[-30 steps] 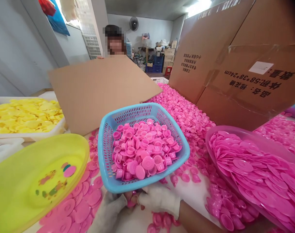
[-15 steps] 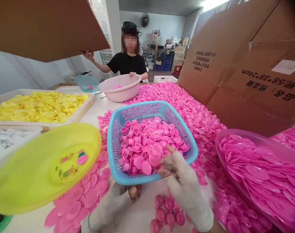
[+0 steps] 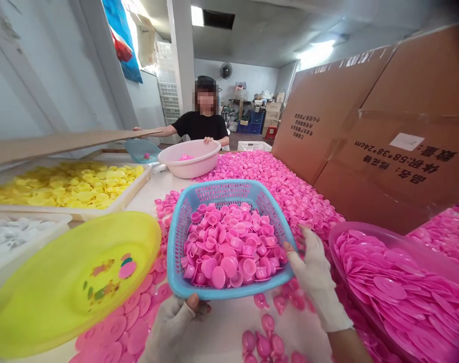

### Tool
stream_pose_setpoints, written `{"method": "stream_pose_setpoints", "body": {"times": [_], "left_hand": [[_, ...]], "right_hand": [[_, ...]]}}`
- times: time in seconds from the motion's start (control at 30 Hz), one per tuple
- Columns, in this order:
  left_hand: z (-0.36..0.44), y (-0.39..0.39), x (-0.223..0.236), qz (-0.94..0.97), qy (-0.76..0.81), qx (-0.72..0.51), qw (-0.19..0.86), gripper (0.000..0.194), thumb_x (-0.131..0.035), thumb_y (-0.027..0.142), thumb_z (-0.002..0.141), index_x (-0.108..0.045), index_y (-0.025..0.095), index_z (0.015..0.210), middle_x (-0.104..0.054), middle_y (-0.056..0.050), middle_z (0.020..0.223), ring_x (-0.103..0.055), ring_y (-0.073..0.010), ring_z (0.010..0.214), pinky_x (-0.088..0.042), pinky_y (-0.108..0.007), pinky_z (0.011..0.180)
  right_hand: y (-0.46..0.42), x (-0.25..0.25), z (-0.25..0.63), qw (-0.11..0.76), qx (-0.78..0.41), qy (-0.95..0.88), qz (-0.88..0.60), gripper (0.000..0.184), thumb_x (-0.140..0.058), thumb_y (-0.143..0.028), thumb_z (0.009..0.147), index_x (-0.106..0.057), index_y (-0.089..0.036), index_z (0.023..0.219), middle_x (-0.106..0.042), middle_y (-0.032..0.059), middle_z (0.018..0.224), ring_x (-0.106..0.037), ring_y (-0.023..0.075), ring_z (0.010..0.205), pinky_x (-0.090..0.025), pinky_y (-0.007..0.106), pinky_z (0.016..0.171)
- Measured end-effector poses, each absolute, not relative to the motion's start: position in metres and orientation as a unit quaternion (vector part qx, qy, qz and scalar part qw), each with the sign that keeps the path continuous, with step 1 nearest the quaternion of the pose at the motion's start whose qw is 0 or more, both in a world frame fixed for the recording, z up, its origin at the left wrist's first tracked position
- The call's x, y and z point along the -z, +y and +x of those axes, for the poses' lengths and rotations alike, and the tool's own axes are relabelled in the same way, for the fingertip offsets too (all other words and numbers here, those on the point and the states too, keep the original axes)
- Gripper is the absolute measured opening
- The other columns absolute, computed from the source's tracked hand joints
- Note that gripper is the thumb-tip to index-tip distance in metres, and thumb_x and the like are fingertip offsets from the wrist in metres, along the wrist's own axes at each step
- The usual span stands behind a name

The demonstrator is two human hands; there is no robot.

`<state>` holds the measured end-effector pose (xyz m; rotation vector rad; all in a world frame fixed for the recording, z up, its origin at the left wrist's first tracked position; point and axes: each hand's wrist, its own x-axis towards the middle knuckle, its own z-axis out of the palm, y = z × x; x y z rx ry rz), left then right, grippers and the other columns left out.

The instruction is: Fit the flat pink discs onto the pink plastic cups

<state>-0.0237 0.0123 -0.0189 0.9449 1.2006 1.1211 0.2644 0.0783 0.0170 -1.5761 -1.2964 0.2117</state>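
Note:
A light-blue plastic basket [image 3: 229,295] with slotted sides sits in front of me, filled with small pink toy cups [image 3: 229,242]. At its near left corner, my left hand [image 3: 176,317], in a white fingerless glove, is closed on the rim with the thumb up top and the other fingers partly hidden below. My right hand [image 3: 314,272], gloved the same way, holds the right side: its thumb hooks over the rim and its fingers reach along the outside. Round pink toy teapot-like pieces [image 3: 265,345] lie between my wrists.
Pink saucers [image 3: 116,327] lie at left beside a yellow basin [image 3: 33,302]. A pink basin [image 3: 337,242] of plates stands right, before a large carton [image 3: 365,166]. Trays hold yellow pieces [image 3: 89,184] and white pieces [image 3: 10,234]. Across, a person [image 3: 202,123] touches a pale basin [image 3: 187,159] and cardboard [image 3: 63,143].
My right hand has moved from over the cups to the basket's right rim. The other person's cardboard sheet has dropped lower at the left. My view has tilted up.

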Motion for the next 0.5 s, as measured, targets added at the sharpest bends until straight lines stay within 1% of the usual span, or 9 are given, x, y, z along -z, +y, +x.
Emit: {"method": "stream_pose_setpoints", "body": {"times": [0.07,0.13,0.17,0.2,0.27,0.37,0.43,0.5], "left_hand": [[-0.027,0.017,0.021,0.356,0.499,-0.515,0.599,0.048,-0.071,0.061,0.061,-0.067,0.014,0.071,-0.069,-0.008,0.070,-0.063,-0.0214,0.069,-0.051,-0.032,0.066],[-0.028,0.020,0.022,0.320,0.479,-0.546,0.608,0.048,-0.075,0.059,0.057,-0.067,0.015,0.074,-0.070,-0.008,0.068,-0.065,-0.0228,0.069,-0.052,-0.033,0.064],[-0.028,0.022,0.022,0.310,0.468,-0.559,0.611,0.047,-0.077,0.056,0.056,-0.067,0.015,0.075,-0.070,-0.008,0.069,-0.065,-0.0233,0.069,-0.053,-0.033,0.064],[-0.028,0.022,0.021,0.304,0.454,-0.571,0.612,0.045,-0.078,0.054,0.056,-0.067,0.015,0.076,-0.070,-0.008,0.073,-0.066,-0.0237,0.071,-0.053,-0.033,0.064],[-0.029,0.021,0.019,0.308,0.419,-0.594,0.614,0.043,-0.078,0.052,0.059,-0.067,0.017,0.082,-0.071,-0.009,0.085,-0.067,-0.0250,0.078,-0.054,-0.035,0.068],[-0.034,0.016,0.013,0.362,0.371,-0.600,0.610,0.051,-0.068,0.055,0.068,-0.065,0.019,0.104,-0.069,-0.011,0.100,-0.065,-0.0284,0.091,-0.054,-0.040,0.079],[-0.039,0.013,0.010,0.408,0.374,-0.588,0.590,0.055,-0.062,0.055,0.075,-0.058,0.020,0.118,-0.067,-0.011,0.107,-0.063,-0.0291,0.097,-0.052,-0.041,0.085],[-0.044,0.012,0.010,0.436,0.400,-0.575,0.565,0.055,-0.059,0.054,0.078,-0.055,0.020,0.120,-0.066,-0.011,0.109,-0.062,-0.0286,0.099,-0.052,-0.039,0.086]], "right_hand": [[0.080,-0.014,0.266,0.487,-0.313,-0.493,-0.650,0.049,-0.063,-0.041,0.071,-0.055,-0.018,0.112,-0.062,0.0110,0.101,-0.061,0.0260,0.085,-0.052,0.043,0.072],[0.077,-0.008,0.262,0.462,-0.522,-0.422,-0.580,0.042,-0.064,-0.045,0.070,-0.057,-0.017,0.100,-0.062,0.0042,0.075,-0.059,0.0189,0.060,-0.051,0.034,0.054],[0.074,-0.005,0.259,0.459,-0.587,-0.382,-0.546,0.038,-0.066,-0.046,0.069,-0.058,-0.017,0.093,-0.059,0.0012,0.065,-0.056,0.0161,0.052,-0.049,0.031,0.049],[0.072,-0.002,0.255,0.463,-0.627,-0.345,-0.523,0.035,-0.068,-0.044,0.067,-0.057,-0.017,0.086,-0.056,-0.0009,0.058,-0.053,0.0142,0.047,-0.048,0.029,0.046],[0.069,0.000,0.248,0.484,-0.653,-0.298,-0.501,0.031,-0.072,-0.040,0.064,-0.056,-0.017,0.076,-0.051,-0.0030,0.052,-0.049,0.0118,0.043,-0.046,0.026,0.044],[0.071,-0.011,0.238,0.509,-0.646,-0.298,-0.486,0.027,-0.071,-0.039,0.066,-0.054,-0.017,0.070,-0.051,-0.0020,0.055,-0.050,0.0116,0.046,-0.047,0.025,0.045],[0.076,-0.025,0.228,0.512,-0.624,-0.358,-0.470,0.026,-0.065,-0.040,0.071,-0.052,-0.018,0.066,-0.051,-0.0004,0.059,-0.051,0.0129,0.053,-0.049,0.026,0.050],[0.087,-0.039,0.212,0.514,-0.557,-0.458,-0.466,0.032,-0.061,-0.043,0.073,-0.045,-0.020,0.059,-0.043,-0.0021,0.056,-0.047,0.0126,0.051,-0.048,0.027,0.050]]}}
